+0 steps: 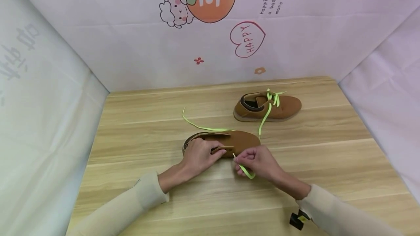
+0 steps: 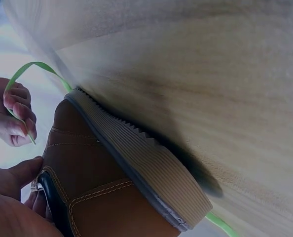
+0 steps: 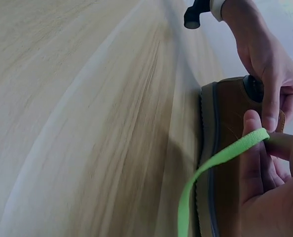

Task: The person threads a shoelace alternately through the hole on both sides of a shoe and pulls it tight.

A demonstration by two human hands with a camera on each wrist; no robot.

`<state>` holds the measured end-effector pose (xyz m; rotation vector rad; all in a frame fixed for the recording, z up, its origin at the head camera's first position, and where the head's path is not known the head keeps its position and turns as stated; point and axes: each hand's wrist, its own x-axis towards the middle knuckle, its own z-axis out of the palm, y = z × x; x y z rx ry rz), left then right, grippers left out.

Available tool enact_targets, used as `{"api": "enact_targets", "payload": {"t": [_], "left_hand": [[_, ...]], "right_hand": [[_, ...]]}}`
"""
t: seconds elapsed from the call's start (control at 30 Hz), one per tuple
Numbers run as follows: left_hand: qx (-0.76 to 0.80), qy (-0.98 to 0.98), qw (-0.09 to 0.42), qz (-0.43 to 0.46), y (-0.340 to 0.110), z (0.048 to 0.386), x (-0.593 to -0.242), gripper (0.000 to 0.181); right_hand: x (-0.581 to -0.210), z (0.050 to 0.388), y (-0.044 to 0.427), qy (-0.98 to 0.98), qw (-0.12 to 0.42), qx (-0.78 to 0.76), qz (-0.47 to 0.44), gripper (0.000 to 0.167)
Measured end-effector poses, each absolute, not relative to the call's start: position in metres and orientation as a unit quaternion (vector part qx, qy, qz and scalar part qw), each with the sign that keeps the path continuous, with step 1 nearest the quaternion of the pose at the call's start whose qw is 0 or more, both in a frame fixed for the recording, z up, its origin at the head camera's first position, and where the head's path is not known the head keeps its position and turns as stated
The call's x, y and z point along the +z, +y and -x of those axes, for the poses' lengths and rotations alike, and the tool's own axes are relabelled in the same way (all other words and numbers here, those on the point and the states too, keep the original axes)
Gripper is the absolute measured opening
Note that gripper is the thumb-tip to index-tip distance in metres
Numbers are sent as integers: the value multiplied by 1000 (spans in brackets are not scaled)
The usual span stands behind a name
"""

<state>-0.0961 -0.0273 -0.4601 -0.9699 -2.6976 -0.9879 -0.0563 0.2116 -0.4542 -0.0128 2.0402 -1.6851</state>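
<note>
A brown shoe [image 1: 244,138] lies on the table with its toe to the right. My left hand [image 1: 199,156] grips its near side at the opening, thumb and fingers pinching the eyelet flap [image 1: 229,149]. Just right of the flap, my right hand [image 1: 260,161] pinches a neon-green shoelace [image 3: 210,162] close to its tip. The tip points toward the flap, and the lace loops down below the fingers. In the left wrist view, the shoe's ribbed sole [image 2: 141,153] and stitched brown side show. The inside of the shoe is mostly hidden by my left hand.
A second brown shoe [image 1: 290,105], with a green lace [image 1: 265,119] through it, stands farther back to the right. Another length of green lace [image 1: 198,126] trails left behind the near shoe. Printed white cloth [image 1: 137,46] walls the wooden table [image 1: 131,137].
</note>
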Motion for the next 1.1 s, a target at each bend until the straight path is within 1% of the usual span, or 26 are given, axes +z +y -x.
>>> {"api": "enact_targets", "payload": {"t": [0.37,0.67,0.83,0.97,1.1], "left_hand": [[-330,-887,48,320,-27,95,-460,8],[-328,-885,53,326,-27,94,-460,9],[-332,-881,57,332,-27,94,-460,9],[-336,-876,61,340,-28,94,-462,8],[-336,-873,68,346,-28,94,-463,8]], "right_hand": [[-463,62,198,747,211,-631,-16,22],[-464,62,192,758,184,-626,-26,21],[-467,60,189,766,154,-623,-43,21],[-469,59,187,788,125,-600,-58,18],[-470,59,188,827,78,-554,-60,18]]}}
